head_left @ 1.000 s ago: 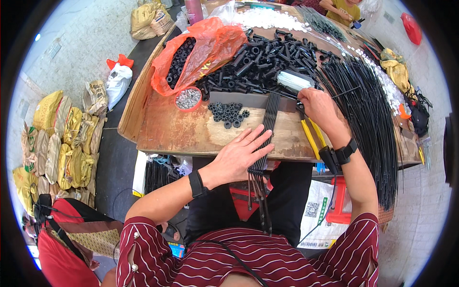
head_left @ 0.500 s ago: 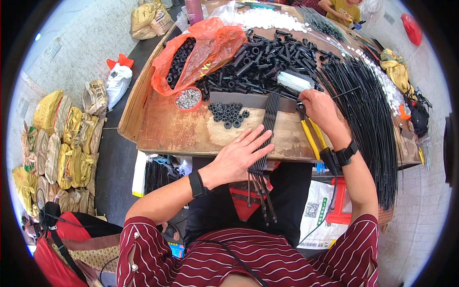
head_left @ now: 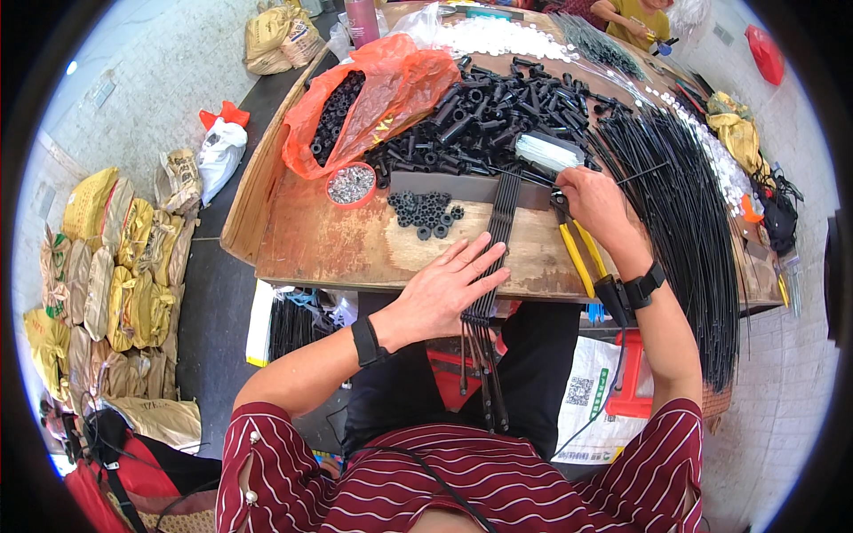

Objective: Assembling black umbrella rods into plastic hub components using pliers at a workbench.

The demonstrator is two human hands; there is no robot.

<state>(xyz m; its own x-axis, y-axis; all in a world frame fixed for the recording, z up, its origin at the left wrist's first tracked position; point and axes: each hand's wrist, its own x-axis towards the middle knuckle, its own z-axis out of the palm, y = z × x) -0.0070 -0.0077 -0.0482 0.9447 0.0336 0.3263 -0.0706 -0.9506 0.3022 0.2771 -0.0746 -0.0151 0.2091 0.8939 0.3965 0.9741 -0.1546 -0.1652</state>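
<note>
A row of thin black rods [head_left: 503, 213] lies side by side across the table's front edge, their lower ends hanging over my lap. My left hand [head_left: 449, 284] rests on them with fingers stretched out flat; its thumb is partly hidden. Right of the rods, my right hand [head_left: 588, 197] is closed in a pinch, fingertips near a thin dark piece I cannot make out. Just below it lie yellow-handled pliers [head_left: 576, 253], apparently untouched by the fingers. Small black ring-shaped caps [head_left: 425, 211] sit in a cluster left of the rods.
Black tubular parts [head_left: 498, 111] are heaped behind a grey strip [head_left: 444, 183]. A red plastic bag [head_left: 391, 98], a dish of small metal pieces [head_left: 351, 184] and a pack of white sticks [head_left: 549, 151] stand around. Long black rods [head_left: 671, 204] cover the right side. Another person [head_left: 635, 22] sits far right.
The hanging lower ends of the rods have shifted a little. Both hands stay almost in place. At lower left, the red and black item has dropped lower in the view.
</note>
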